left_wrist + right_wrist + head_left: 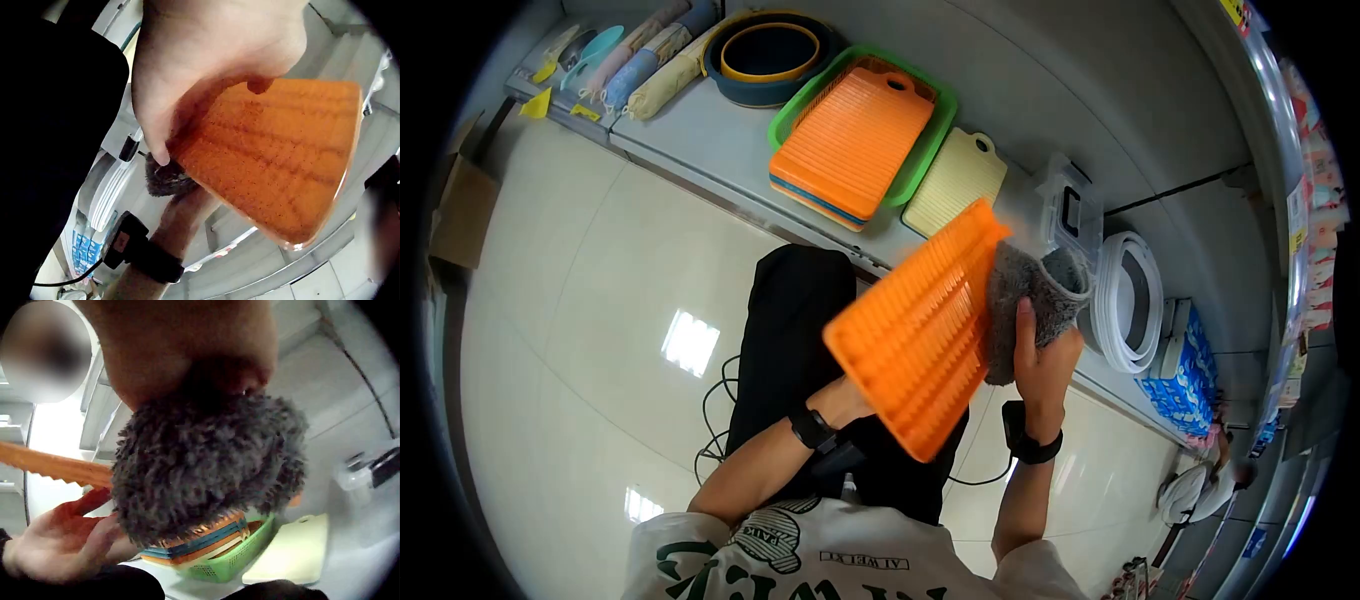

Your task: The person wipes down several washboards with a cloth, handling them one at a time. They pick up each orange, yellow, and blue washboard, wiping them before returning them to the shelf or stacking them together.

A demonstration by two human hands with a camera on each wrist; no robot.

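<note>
My left hand (219, 56) holds an orange washboard (920, 330) tilted over my lap. Its ridged face is up in the head view, and the smooth back shows in the left wrist view. The board hides most of that hand's fingers from above. In my right hand (1045, 365) is a fluffy grey cloth (209, 465), gripped with the thumb laid along it. The cloth lies against the board's right edge, bunched into a loop at its top.
On the grey shelf (690, 130) ahead, a green basket (945, 105) holds stacked washboards (855, 140). Around it are a cream board (958, 180), dark basins (770, 60), a clear box (1070, 205), white rings (1128, 300) and blue packs (1190, 370). Another person (1200, 490) is at far right.
</note>
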